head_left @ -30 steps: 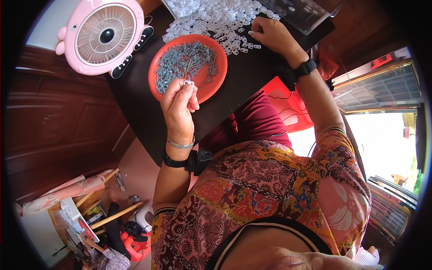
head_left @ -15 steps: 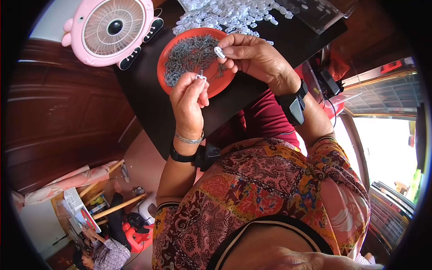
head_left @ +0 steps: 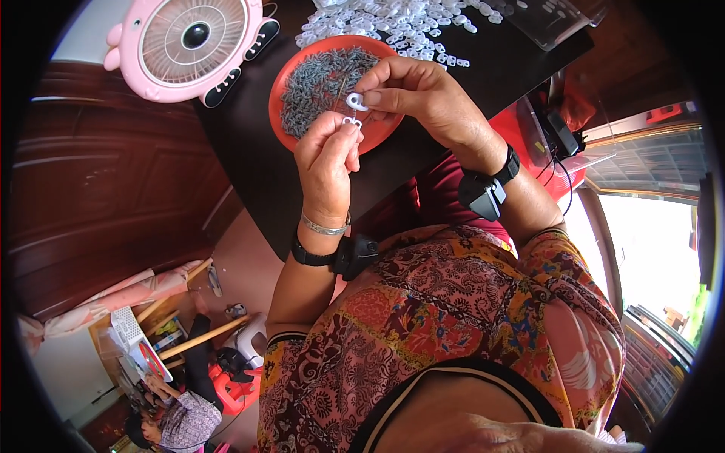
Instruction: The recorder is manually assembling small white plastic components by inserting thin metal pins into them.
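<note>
My left hand (head_left: 326, 157) pinches a small metal piece (head_left: 350, 121) between its fingertips, just above the near rim of a round orange dish (head_left: 282, 124). The dish holds a heap of small grey metal parts (head_left: 321, 83). My right hand (head_left: 411, 94) comes in from the right and holds a small white plastic ring (head_left: 356, 101) between thumb and forefinger, right above the metal piece and touching it. A pile of white plastic pieces (head_left: 393, 19) lies on the black tabletop (head_left: 249, 166) beyond the dish.
A pink round fan (head_left: 189, 41) stands at the table's far left corner. A clear plastic box (head_left: 555, 19) sits at the far right. A red object with cables (head_left: 544, 140) lies to my right. Below left, on the floor, another person (head_left: 177, 423) sits among clutter.
My right hand left the white pile and came down to the dish with a white ring. It now meets my left hand, which stayed over the dish's near rim.
</note>
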Tool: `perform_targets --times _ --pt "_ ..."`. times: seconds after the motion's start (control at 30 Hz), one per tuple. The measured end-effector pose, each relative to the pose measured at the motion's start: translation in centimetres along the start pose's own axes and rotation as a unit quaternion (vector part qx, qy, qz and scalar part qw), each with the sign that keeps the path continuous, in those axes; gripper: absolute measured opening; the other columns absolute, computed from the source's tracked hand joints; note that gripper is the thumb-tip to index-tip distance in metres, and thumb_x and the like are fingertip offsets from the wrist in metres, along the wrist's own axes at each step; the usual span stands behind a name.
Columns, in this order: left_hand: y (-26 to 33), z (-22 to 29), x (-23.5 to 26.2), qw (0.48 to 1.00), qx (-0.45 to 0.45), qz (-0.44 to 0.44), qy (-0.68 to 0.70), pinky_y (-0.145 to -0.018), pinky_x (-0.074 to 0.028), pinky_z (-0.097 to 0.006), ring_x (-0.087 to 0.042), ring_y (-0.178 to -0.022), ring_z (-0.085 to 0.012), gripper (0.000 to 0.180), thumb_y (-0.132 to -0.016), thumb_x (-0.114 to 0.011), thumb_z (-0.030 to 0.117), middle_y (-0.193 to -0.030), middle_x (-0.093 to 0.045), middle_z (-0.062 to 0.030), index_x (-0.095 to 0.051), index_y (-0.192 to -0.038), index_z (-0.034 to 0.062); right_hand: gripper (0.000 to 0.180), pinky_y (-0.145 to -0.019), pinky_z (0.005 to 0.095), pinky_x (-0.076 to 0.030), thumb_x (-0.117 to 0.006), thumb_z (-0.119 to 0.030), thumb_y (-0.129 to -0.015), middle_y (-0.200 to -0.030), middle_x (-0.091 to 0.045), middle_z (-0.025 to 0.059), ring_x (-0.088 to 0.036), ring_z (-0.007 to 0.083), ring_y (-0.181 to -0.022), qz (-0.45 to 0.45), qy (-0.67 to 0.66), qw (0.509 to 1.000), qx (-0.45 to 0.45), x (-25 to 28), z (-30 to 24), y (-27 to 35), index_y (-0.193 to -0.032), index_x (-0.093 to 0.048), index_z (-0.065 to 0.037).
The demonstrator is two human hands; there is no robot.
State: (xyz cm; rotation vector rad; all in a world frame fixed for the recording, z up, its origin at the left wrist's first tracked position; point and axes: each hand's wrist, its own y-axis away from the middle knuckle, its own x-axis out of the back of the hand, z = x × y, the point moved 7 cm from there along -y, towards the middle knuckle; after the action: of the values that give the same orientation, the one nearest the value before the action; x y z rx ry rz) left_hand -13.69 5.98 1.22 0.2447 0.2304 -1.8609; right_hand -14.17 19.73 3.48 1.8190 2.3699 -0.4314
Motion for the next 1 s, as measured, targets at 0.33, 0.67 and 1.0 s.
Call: perform_targets --times 0.33,0.67,1.0 --pt "-0.1 0.0 0.0 0.999 -0.003 0.006 -0.046 -0.048 -0.032 -0.019 -0.039 -0.049 -0.0036 0.016 -0.086 -0.052 0.010 -0.063 -0.050 0.0001 -0.055 -0.074 0.0004 0.011 -0.082 0.0214 -0.049 -0.063 -0.004 -0.087 -0.092 -0.066 0.0026 -0.062 0.0085 -0.087 0.010 0.071 0.996 0.046 0.4 -0.2 -0.1 -0.098 -0.065 -0.001" --pt "0.0 0.0 0.0 0.998 0.002 0.002 -0.060 -0.048 -0.032 -0.019 -0.039 -0.051 -0.0033 0.015 -0.086 -0.052 0.009 -0.063 -0.050 0.0009 -0.054 -0.073 0.0008 0.010 -0.080 0.0212 -0.049 -0.063 -0.004 -0.087 -0.091 -0.065 0.0022 -0.061 0.0080 -0.086 -0.005 0.074 0.996 0.042 0.1 0.0 0.0 -0.096 -0.064 0.000" --pt "-0.1 0.1 -0.3 0.999 -0.011 -0.009 -0.041 -0.047 -0.030 -0.019 -0.037 -0.051 -0.0035 0.019 -0.089 -0.050 0.008 -0.061 -0.045 0.0028 -0.051 -0.070 0.0039 0.014 -0.076 0.0218 -0.049 -0.065 -0.003 -0.086 -0.089 -0.065 0.0022 -0.062 0.0088 -0.083 -0.020 0.180 0.982 0.060 -1.0 -0.4 0.7 -0.099 -0.062 0.001"
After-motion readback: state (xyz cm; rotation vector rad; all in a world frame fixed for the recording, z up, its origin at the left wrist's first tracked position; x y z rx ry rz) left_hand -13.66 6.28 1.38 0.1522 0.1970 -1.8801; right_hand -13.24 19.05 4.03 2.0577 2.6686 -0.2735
